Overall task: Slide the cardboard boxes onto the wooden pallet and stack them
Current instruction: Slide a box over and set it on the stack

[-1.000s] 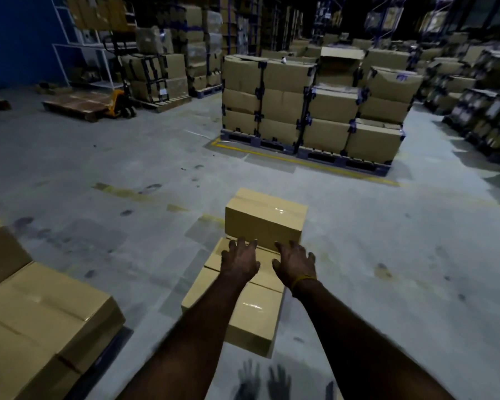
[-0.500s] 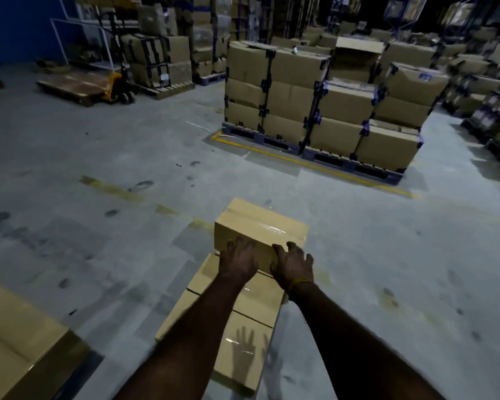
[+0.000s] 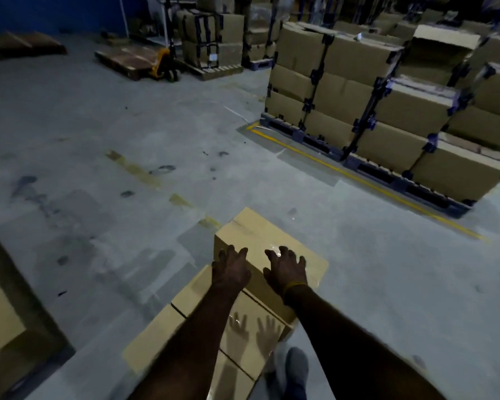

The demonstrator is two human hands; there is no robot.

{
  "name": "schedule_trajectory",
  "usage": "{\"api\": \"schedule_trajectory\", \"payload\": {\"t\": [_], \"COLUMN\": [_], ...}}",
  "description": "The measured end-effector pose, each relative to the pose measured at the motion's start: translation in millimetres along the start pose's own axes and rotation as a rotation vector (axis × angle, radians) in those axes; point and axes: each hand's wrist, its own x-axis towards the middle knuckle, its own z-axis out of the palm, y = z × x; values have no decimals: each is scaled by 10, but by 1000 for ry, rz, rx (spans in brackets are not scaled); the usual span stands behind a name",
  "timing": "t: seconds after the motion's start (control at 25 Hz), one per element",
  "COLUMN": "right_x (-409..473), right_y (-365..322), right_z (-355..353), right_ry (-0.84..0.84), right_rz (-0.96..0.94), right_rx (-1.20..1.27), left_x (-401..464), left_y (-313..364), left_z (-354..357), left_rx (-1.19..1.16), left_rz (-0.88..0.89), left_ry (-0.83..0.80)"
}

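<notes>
A small cardboard box [image 3: 260, 235] lies on top of a longer row of flat cardboard boxes [image 3: 162, 336] on the concrete floor, just in front of me. My left hand [image 3: 230, 269] and my right hand [image 3: 286, 272] press side by side against the near top edge of the small box, fingers spread, gripping nothing. An empty wooden pallet [image 3: 124, 60] lies far off at the back left, with a yellow pallet jack [image 3: 163, 63] at its end.
Large strapped cartons [image 3: 387, 111] stand on dark pallets at the right behind a yellow floor line. More strapped boxes [image 3: 211, 33] stand at the back. Another cardboard box [image 3: 0, 307] lies at the left edge. My foot [image 3: 296, 368] is beside the box row.
I have moved forward with both hands on the small box, and the boxes have slid ahead over the floor. The cartons at the left have dropped mostly out of view.
</notes>
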Motion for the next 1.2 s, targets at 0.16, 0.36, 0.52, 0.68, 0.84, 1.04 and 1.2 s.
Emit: {"api": "schedule_trajectory", "payload": {"t": [0.16,0.36,0.52,0.68,0.84,1.04,1.2], "right_x": [979,1976,2423,2788,3061,3403,3595], "right_y": [651,1425,1694,1852,2013,2170,2328], "right_z": [48,198,436,860,1308,1993,2506], "right_ry": [-55,-143,-178,-224,-238,-206,-193], "right_rz": [-127,-251,-307,-334,-361,-479,-499], "right_rx": [-19,-56,-50,-54,-65,-133,-157], "left_x": [744,1521,1874,2101,2204,2329,2375], "left_y": [531,1222,1529,1620,1593,1526,1484], "left_z": [324,625,947,1411,1957,2719,3249], "left_rx": [-65,-173,-216,-258,-275,-304,-338], "left_rz": [-187,-371,-452,-510,-581,-673,-751], "left_ry": [-68,-103,-141,-170,-180,-94,-91]}}
